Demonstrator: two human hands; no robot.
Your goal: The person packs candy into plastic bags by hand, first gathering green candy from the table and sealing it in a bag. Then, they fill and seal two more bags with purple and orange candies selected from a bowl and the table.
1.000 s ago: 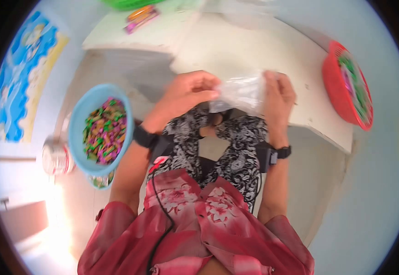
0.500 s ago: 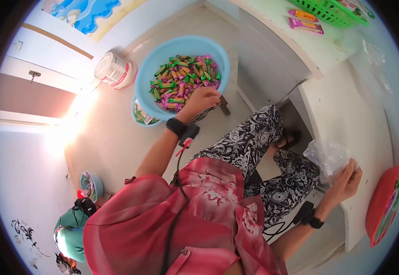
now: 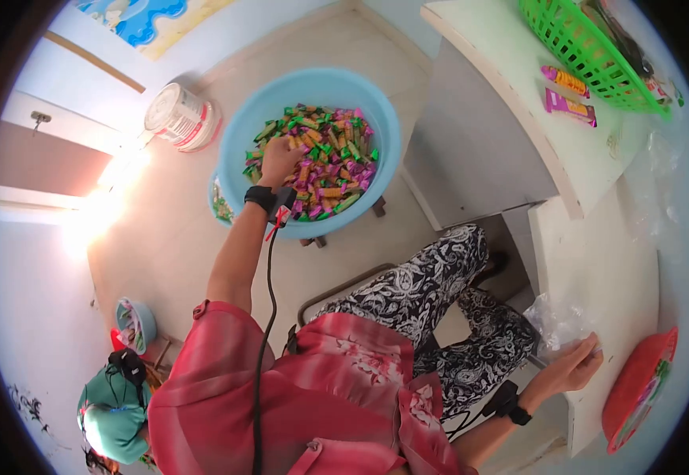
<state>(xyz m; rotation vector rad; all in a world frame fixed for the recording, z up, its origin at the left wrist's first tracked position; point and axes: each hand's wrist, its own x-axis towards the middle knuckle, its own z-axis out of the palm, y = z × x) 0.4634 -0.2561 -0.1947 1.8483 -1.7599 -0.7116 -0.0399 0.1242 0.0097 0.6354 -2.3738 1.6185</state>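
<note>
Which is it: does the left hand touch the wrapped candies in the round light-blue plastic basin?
Touching. The head view shows the left hand lying on the heap of wrapped candies, fingers down among them, with no gap visible.

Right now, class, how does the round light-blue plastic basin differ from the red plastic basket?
The round light-blue plastic basin stands low, above the floor; the red plastic basket sits on the white table. The left hand reaches into the basin's wrapped sweets; no hand touches the basket, though the right hand, pinching a clear plastic bag, is near it. Both hold colourful items.
</note>
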